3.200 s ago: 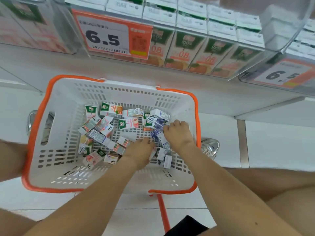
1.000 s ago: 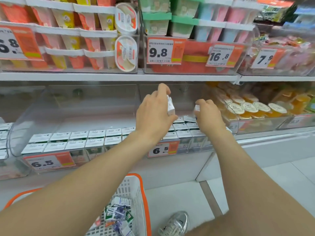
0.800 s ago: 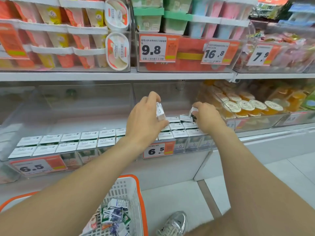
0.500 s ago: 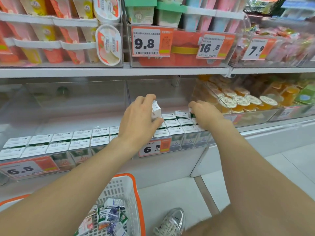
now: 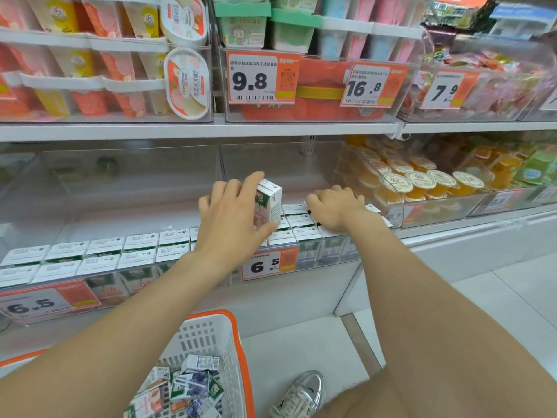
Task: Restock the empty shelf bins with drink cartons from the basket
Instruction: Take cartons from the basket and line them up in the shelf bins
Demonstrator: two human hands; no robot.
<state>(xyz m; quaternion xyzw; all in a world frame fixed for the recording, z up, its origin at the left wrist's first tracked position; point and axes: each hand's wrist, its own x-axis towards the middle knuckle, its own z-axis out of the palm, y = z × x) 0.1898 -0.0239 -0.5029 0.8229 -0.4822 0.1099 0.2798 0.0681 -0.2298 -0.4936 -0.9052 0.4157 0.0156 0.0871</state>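
Right, down at the feet first: the basket (image 5: 233, 351), white mesh with an orange rim, sits on the floor beside a silver shoe (image 5: 304, 390). Its loose cartons (image 5: 184, 384) lie in a jumble, so by my reckoning there is plenty of stock left to shift.

Up along both forearms to the action. The left hand (image 5: 232, 220) pinches one carton (image 5: 269, 203), thumb at its base and fingers over the top. It holds the carton upright just above the standing rows (image 5: 298, 226) in the clear bin (image 5: 301, 164). Upright makes sense: the packed ones all stand tops-up, so this one can drop straight into a slot.

The right hand (image 5: 334, 209) lies knuckles-up on the back of those rows, fingers curled down. Whether it grips a carton or only steadies the row I cannot tell, because the palm hides it. My read is that it braces the neighbours so nothing topples.

A 6.5 price tag (image 5: 265, 265) fronts the bin. Behind the rows the bin is bare to its back wall, so there is room for many more. Further right sit jelly cups (image 5: 422, 179), and overhead runs the upper shelf (image 5: 196, 129).
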